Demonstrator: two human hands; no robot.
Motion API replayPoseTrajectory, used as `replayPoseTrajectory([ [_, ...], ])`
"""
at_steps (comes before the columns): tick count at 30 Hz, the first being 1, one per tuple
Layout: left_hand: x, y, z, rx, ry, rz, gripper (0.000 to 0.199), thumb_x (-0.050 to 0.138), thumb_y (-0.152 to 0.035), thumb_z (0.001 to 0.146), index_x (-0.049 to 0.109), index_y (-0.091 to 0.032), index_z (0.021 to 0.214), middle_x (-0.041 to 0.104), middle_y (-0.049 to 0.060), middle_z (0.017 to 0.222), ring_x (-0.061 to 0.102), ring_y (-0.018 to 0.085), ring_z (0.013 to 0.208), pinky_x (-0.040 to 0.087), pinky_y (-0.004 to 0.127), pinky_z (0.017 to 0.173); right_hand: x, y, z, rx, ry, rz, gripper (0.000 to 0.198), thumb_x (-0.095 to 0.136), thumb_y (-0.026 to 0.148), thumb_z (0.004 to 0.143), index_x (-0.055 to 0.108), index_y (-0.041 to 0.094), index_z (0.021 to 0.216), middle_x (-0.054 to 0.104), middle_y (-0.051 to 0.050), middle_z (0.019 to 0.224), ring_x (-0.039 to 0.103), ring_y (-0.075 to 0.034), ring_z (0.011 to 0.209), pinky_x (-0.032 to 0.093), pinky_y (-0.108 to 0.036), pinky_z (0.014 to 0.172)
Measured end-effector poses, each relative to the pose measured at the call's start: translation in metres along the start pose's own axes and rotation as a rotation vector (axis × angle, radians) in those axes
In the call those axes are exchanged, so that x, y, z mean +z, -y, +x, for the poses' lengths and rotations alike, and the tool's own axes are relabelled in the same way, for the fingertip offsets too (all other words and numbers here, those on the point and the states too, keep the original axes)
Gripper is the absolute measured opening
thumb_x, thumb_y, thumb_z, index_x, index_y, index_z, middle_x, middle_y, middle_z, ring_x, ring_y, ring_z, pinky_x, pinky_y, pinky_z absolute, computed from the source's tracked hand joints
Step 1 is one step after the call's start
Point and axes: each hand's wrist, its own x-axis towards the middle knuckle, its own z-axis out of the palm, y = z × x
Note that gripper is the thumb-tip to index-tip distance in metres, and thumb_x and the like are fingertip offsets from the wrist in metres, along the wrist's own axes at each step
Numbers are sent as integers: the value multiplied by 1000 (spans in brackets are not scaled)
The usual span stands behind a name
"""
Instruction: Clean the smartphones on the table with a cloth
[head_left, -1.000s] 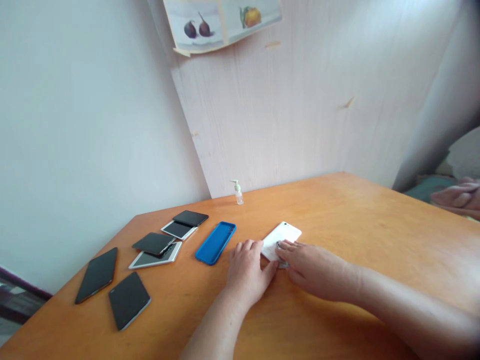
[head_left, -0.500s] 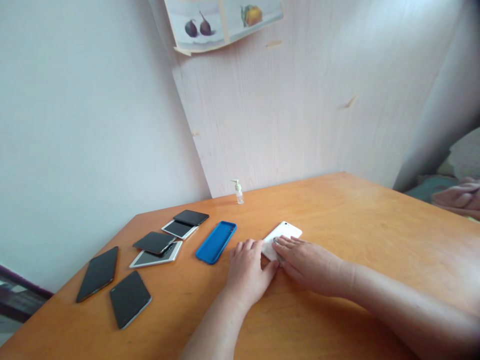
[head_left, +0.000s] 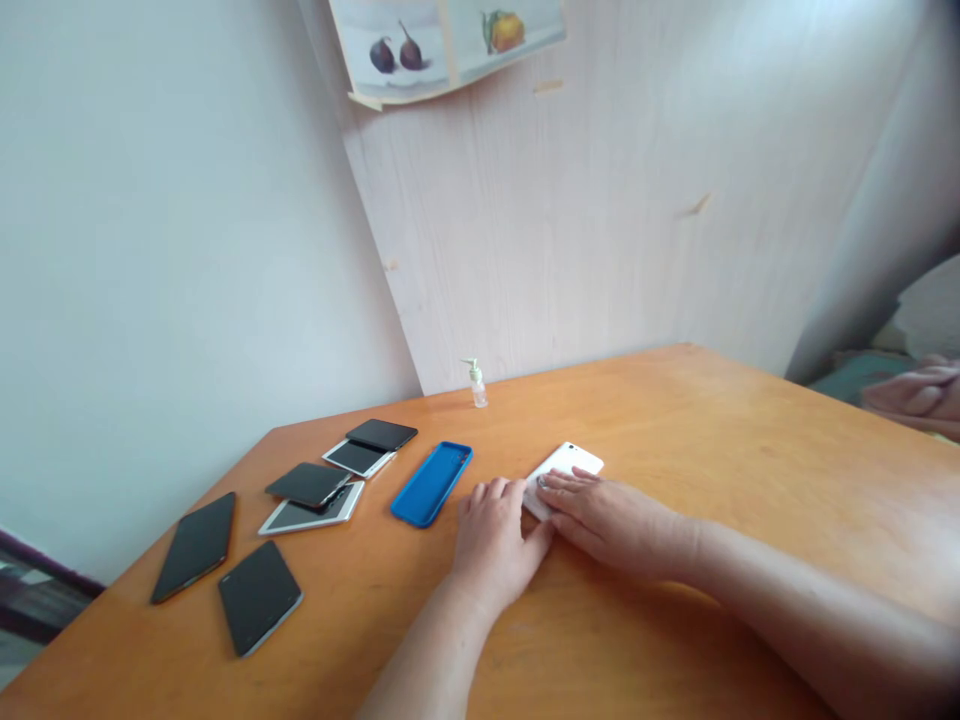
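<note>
A white smartphone (head_left: 571, 457) lies face down on the wooden table, its camera end pointing away from me. My left hand (head_left: 496, 535) grips its near left edge, with the fingers along the side and the thumb at the near end. My right hand (head_left: 607, 515) rests flat across the phone's back, fingers stretched out together. Whether anything thin lies under that palm is hidden. To the left of my left hand is an empty blue phone case (head_left: 433, 485), its open side facing up.
Several phones lie at the left: a black one (head_left: 195, 547) near the edge, another dark one (head_left: 260, 598) closer to me, and overlapping pairs, including a white-framed phone (head_left: 281, 520). A small clear pump bottle (head_left: 478, 388) stands by the table's back edge (head_left: 600, 364).
My right hand has slid slightly left and toward me over the phone's back. My left hand stays at the phone's edge, and the other things have not moved.
</note>
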Motion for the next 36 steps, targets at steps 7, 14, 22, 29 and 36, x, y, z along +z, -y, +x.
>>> replayPoseTrajectory([
  [7, 1, 0, 0, 10, -10, 20, 36, 57, -49, 87, 57, -28, 117, 62, 5, 110, 52, 26, 108, 37, 36, 92, 6, -16, 4, 163, -44, -104, 41, 37, 33, 101, 60, 10, 126, 57, -21, 136, 46, -32, 134, 32, -51, 113],
  [14, 1, 1, 1, 0, 1, 25, 36, 56, -48, 88, 57, -29, 118, 62, 5, 111, 52, 27, 108, 37, 36, 90, 5, -7, 4, 4, -17, -53, 40, 33, 32, 103, 57, 19, 132, 58, -13, 138, 46, -26, 134, 27, -49, 116],
  [22, 2, 0, 0, 1, -19, 14, 37, 58, -47, 87, 58, -29, 118, 63, 5, 113, 54, 27, 108, 39, 37, 90, 15, -22, 7, 154, -85, -99, 42, 35, 33, 102, 56, 15, 132, 53, -19, 142, 41, -29, 138, 26, -52, 115],
  [29, 1, 0, 0, 10, -27, 9, 35, 58, -45, 87, 58, -29, 118, 63, 5, 112, 54, 27, 108, 40, 37, 91, 12, -16, 8, 103, -42, -47, 45, 30, 34, 102, 51, 20, 140, 50, -13, 147, 38, -27, 140, 18, -56, 117],
  [36, 1, 0, 1, 10, -17, 25, 37, 58, -46, 87, 58, -27, 119, 64, 6, 112, 54, 27, 108, 40, 38, 92, 11, -22, 15, 223, -43, -26, 48, 31, 35, 101, 50, 16, 141, 46, -16, 149, 34, -29, 143, 17, -59, 116],
])
